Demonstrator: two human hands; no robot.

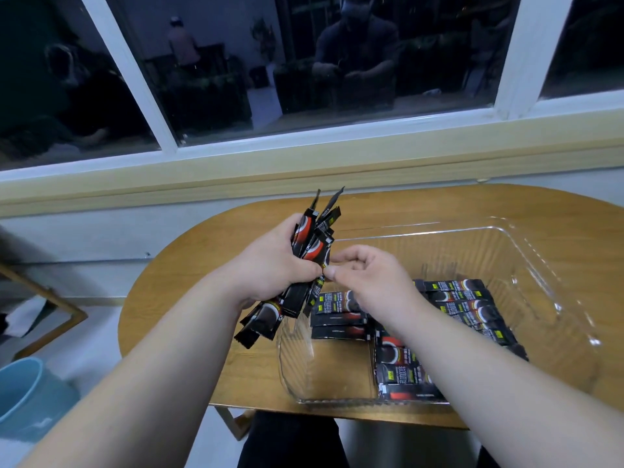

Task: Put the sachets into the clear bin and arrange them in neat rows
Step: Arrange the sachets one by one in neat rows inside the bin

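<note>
Both hands at a bundle of sachets (312, 238) beside the left side of the clear bin (526, 265)
The left hand (270, 268) grips the bundle with curled fingers, and the black sachets stick out above and below the fist. The right hand (368, 275) has its fingers curled too; its thumb and forefinger pinch the edge of one sachet in the bundle. The clear bin stands on the wooden table (405, 207). Inside it the flat sachets (462, 298) lie side by side in rows, some of them hidden under the right forearm
</note>
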